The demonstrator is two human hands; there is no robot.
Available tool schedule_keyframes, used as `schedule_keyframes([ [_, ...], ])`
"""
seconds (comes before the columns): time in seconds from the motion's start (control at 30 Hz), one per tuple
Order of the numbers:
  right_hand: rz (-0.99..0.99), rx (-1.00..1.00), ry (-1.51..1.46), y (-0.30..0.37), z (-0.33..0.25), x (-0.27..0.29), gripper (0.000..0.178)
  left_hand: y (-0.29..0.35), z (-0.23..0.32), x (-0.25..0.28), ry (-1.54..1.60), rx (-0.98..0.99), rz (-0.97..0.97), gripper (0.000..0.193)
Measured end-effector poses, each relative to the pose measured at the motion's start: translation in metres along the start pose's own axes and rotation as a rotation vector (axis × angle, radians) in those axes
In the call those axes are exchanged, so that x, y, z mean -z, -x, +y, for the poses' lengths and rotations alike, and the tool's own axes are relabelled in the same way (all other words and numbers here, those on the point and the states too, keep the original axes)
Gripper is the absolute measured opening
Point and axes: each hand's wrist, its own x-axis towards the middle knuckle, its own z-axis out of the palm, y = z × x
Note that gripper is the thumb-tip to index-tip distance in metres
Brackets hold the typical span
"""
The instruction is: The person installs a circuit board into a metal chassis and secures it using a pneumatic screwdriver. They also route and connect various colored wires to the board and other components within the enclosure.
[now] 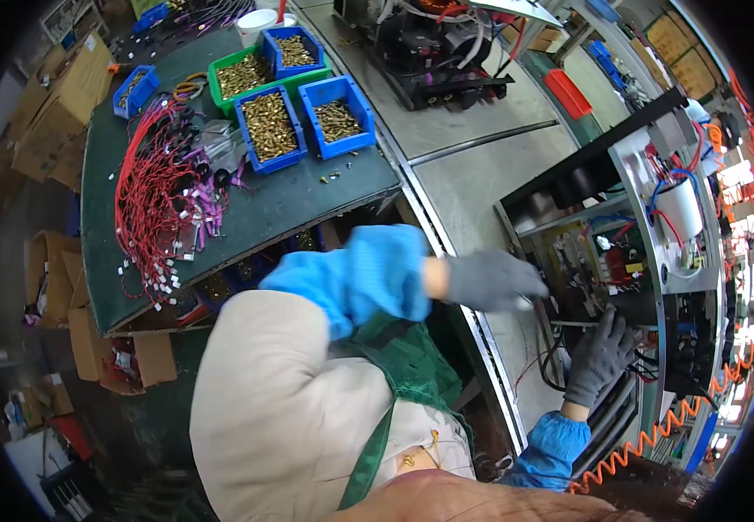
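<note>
My left hand, in a grey glove with a blue sleeve cover, reaches across to the right toward an open metal cabinet. Motion smears its fingers; a small pale spot shows at the tips, and I cannot tell whether anything is held. In a matching glove, my right hand rests at the cabinet's lower near edge with fingers stretched out. Within the cabinet are circuit boards, coloured wires and a white cylinder. Black cables hang beside the right hand.
On the green-topped bench at left stand blue and green bins of brass fittings, beside a heap of red wire leads. A metal rail runs alongside. An orange coiled hose crosses the lower right. Another machine stands at the back.
</note>
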Motion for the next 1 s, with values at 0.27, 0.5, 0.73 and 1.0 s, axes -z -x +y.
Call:
schedule_keyframes([
  [0.27,-0.110,0.053,-0.003,0.012,0.011,-0.015,0.039,0.223,0.004,0.171,-0.627,0.849,0.528,0.022],
  [0.5,-0.108,0.095,-0.061,0.016,0.025,-0.024,0.047,0.439,0.009,0.352,-1.493,1.521,1.115,0.030],
  [0.73,-0.154,0.062,-0.031,0.015,0.019,-0.005,0.038,0.597,-0.035,0.377,-1.079,2.146,-0.272,0.032],
  [1.0,-0.177,0.060,-0.077,0.012,0.018,0.003,0.038,0.619,-0.025,0.397,-1.376,1.925,-0.104,0.023],
])
